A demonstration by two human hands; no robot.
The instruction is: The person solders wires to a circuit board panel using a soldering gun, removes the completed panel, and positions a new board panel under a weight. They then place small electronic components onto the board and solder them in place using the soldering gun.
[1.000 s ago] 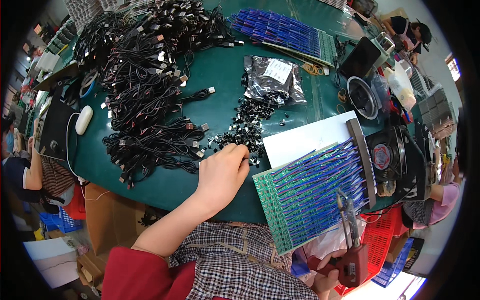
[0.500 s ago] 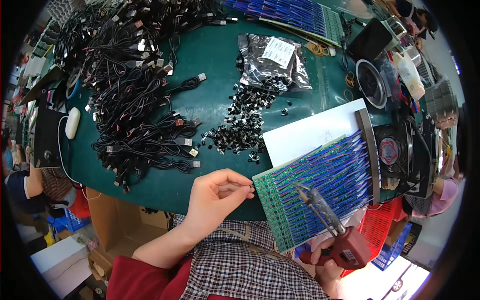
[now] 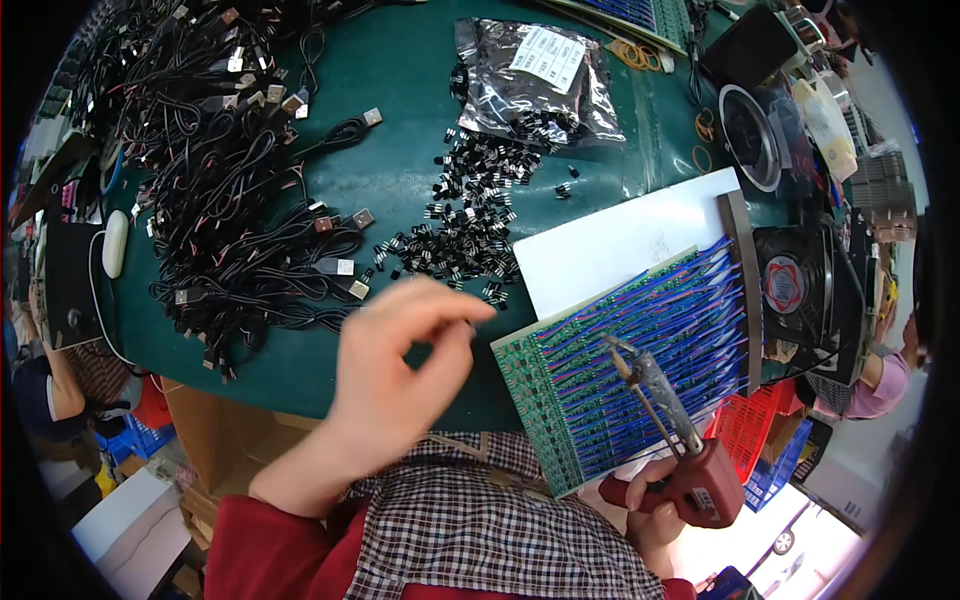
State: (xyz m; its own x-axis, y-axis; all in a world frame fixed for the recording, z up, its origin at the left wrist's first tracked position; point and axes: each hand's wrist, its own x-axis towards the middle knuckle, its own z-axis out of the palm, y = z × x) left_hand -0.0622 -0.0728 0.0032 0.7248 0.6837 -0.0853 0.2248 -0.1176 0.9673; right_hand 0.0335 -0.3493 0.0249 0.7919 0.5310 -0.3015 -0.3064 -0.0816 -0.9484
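Nearest the wearer, a checked apron (image 3: 500,545) is covering the lap. The right hand (image 3: 657,528) is gripping the red handle of a soldering gun (image 3: 714,484), whose tip is pointing over the wired face of a circuit board (image 3: 540,412). The left hand (image 3: 395,365) is hovering just beside the board's upper left corner, forefinger and thumb curving toward each other; whether they are pinching anything I am unable to tell.

The circuit board is lying tilted at the table's near edge, its lower corner reaching over the apron, and rows of blue wires (image 3: 665,315) are running across it to a dark bar (image 3: 740,290). I am judging it light and stiff, fragile at the wire joints; the bare left edge is offering the safest hold. The gun is looking heavier, its handle being the only sound grip, the tip presumably hot.

Beyond, a white sheet (image 3: 615,250) is lying partly under the board, and small black parts (image 3: 470,240), likely light and fiddly, are spreading over the green table (image 3: 405,95) below a shiny bag (image 3: 540,75). Black cables (image 3: 225,200) are heaping at left.

Motion is blurring the left fingers; the handle is hiding part of the right hand; the upper frame is cutting off the cables; contact between tip and board is remaining unclear
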